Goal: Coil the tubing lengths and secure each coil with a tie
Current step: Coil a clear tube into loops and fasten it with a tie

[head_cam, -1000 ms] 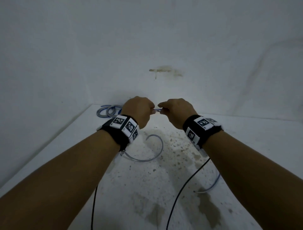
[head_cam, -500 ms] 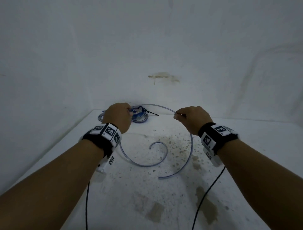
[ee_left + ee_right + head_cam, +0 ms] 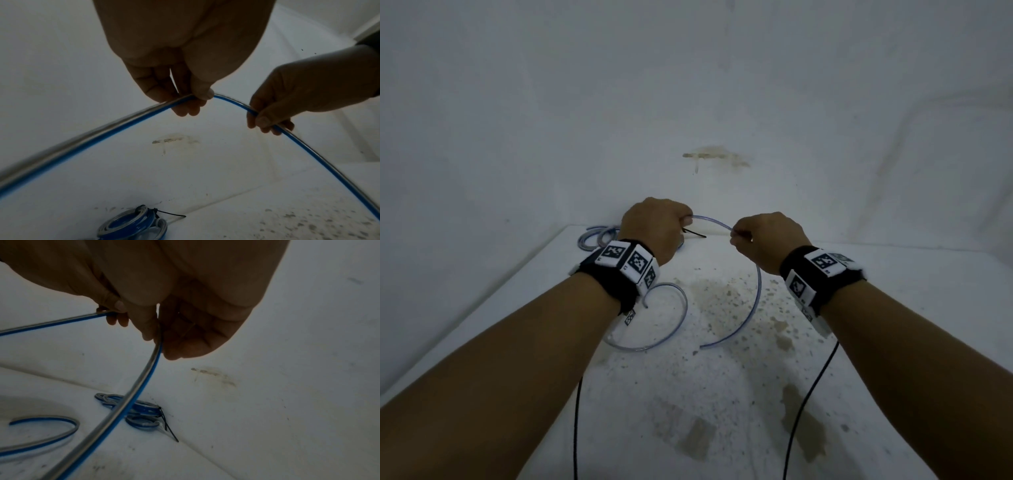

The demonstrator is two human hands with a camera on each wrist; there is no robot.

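Observation:
A clear tubing length with a blue stripe (image 3: 757, 287) arcs above the white table (image 3: 893, 308). My left hand (image 3: 683, 222) pinches it on the left, thumb on top, as the left wrist view shows (image 3: 195, 99). My right hand (image 3: 736, 234) pinches the same tubing a short span to the right (image 3: 160, 344). From the right hand the tubing curves down to a free end on the table. The other end curls under my left wrist (image 3: 681, 298). Finished coils (image 3: 139, 412) lie at the back wall, one bound by a black tie (image 3: 169, 428).
Two black cables (image 3: 808, 394) hang from my wrist bands over the near table. Brown stains and specks (image 3: 722, 294) mark the table's middle. A white wall (image 3: 722, 102) closes the back and left, with the coils (image 3: 599, 236) in that corner.
The hands parted from a close pinch a second ago, then drew nearer again. The left hand moved right and up along the tubing, shortening the arc between the hands.

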